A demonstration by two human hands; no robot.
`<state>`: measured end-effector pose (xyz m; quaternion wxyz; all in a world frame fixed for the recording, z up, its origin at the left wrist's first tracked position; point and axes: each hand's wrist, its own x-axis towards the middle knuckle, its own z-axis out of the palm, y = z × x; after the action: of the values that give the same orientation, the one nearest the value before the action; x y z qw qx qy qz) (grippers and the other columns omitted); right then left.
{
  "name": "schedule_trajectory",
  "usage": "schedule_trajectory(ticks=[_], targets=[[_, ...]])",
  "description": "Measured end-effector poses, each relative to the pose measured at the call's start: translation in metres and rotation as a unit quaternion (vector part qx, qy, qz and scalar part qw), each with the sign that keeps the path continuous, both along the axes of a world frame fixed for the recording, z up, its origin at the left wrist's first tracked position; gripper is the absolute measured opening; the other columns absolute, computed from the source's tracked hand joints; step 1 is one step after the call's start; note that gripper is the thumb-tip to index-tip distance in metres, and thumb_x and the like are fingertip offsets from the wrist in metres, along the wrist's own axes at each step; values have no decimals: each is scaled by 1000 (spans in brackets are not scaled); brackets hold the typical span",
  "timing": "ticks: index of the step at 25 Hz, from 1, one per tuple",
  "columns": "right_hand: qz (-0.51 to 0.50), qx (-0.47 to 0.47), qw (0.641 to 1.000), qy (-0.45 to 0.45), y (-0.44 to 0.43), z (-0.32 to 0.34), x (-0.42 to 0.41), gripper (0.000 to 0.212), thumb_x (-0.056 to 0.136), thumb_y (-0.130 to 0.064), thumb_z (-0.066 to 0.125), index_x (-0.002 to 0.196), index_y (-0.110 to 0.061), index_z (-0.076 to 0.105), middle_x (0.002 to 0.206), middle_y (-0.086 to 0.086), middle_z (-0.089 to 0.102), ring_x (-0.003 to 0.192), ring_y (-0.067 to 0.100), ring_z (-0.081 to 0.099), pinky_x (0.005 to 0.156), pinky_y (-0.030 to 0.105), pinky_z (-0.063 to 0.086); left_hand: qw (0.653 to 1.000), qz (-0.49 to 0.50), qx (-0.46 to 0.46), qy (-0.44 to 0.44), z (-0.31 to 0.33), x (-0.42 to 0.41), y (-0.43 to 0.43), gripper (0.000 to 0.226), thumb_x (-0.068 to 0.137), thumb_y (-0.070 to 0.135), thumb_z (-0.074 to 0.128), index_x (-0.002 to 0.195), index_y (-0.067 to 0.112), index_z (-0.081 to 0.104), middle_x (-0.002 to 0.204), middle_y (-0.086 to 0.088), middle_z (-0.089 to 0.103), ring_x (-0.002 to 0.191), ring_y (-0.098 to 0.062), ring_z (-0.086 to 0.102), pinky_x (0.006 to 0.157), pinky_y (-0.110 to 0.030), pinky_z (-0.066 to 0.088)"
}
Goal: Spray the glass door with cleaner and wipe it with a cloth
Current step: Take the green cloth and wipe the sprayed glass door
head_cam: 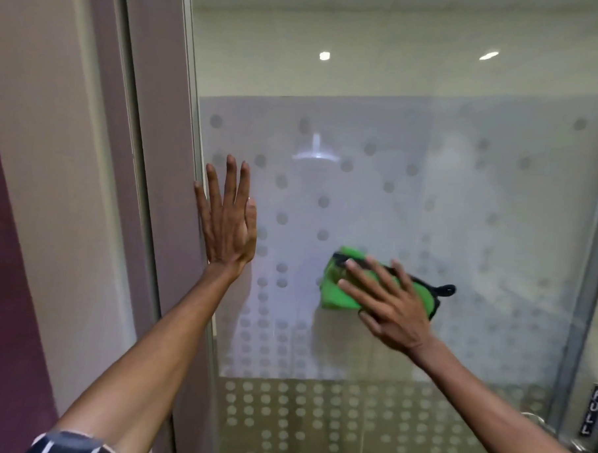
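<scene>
The glass door (383, 76) fills the middle and right of the view, clear at the top and covered lower down by a frosted band with grey dots. My left hand (227, 219) lies flat on the glass by its left edge, fingers spread and pointing up, holding nothing. My right hand (387, 302) presses a folded green cloth (339, 289) with a black trim against the frosted part, right of the left hand and a little lower. No spray bottle is in view.
A grey-brown door frame (150, 151) and a beige wall (38, 112) stand on the left. At the lower right are a metal door edge (593, 273), a black "PULL" label (592, 410) and part of a metal handle (536, 420).
</scene>
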<state>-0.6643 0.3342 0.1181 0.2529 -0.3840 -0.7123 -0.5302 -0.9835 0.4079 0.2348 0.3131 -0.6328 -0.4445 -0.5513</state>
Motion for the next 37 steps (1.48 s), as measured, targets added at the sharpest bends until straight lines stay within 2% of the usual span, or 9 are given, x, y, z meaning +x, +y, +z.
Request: schedule_trajectory(ticks=[2,5,12,15,18,23,27,32,37], targets=[[0,39,990,133,-1,38,8,79,91,-31,55,162,-37,20,171,1,16,158,28,17,127,52,9,1000,3,9,-1,-1,0,2,60,105,26,32,163,19,18,171,-4,14,158,-37,4,127,-58,3],[46,53,969,237,11,89,-29,73,85,-24,56,156,-33,40,167,8,32,156,32,25,125,54,19,1000,-2,16,0,-2,-1,5,59,106,31,28,163,21,17,171,-3,14,158,-38,5,127,-58,3],[83,-20,996,24,25,-2,-91,67,92,-37,57,157,-28,40,169,2,28,158,31,20,128,50,16,1000,17,24,2,-3,-2,13,58,107,39,20,163,24,16,171,-4,15,158,-37,9,126,-58,9],[96,-97,984,-114,16,-63,-68,59,98,-31,54,156,-26,42,169,0,28,158,29,20,129,50,13,999,16,32,-2,-3,-3,17,58,107,37,20,163,25,16,170,-4,16,157,-38,10,126,-59,9],[74,-100,980,-154,-1,-86,-7,57,97,-28,61,152,-29,49,166,-5,34,155,25,29,128,51,15,999,23,39,1,-4,-2,17,58,107,36,21,163,25,15,171,-5,15,157,-39,10,125,-60,9],[-2,6,998,67,-17,-30,74,63,91,-24,64,150,-39,47,163,2,38,152,31,34,121,58,19,998,33,43,-10,-4,0,16,57,108,34,22,163,25,14,171,-5,15,157,-39,10,127,-58,8],[60,46,979,187,9,20,6,63,83,-20,63,142,-38,58,162,4,41,152,32,34,121,56,25,998,41,48,-13,-4,2,16,57,108,32,24,163,23,15,170,-6,16,157,-39,11,127,-57,8],[149,-75,986,16,22,-36,-103,58,85,-23,62,142,-31,59,164,0,40,153,30,33,126,53,19,998,43,46,-7,-3,0,18,58,107,34,23,163,22,18,170,-7,17,157,-39,10,127,-57,8],[151,-193,950,-191,16,-91,-121,45,82,-20,67,126,-27,73,160,-2,45,150,27,40,126,51,21,998,41,53,6,-4,-2,22,57,107,35,21,163,22,17,170,-7,16,158,-37,8,127,-57,6]])
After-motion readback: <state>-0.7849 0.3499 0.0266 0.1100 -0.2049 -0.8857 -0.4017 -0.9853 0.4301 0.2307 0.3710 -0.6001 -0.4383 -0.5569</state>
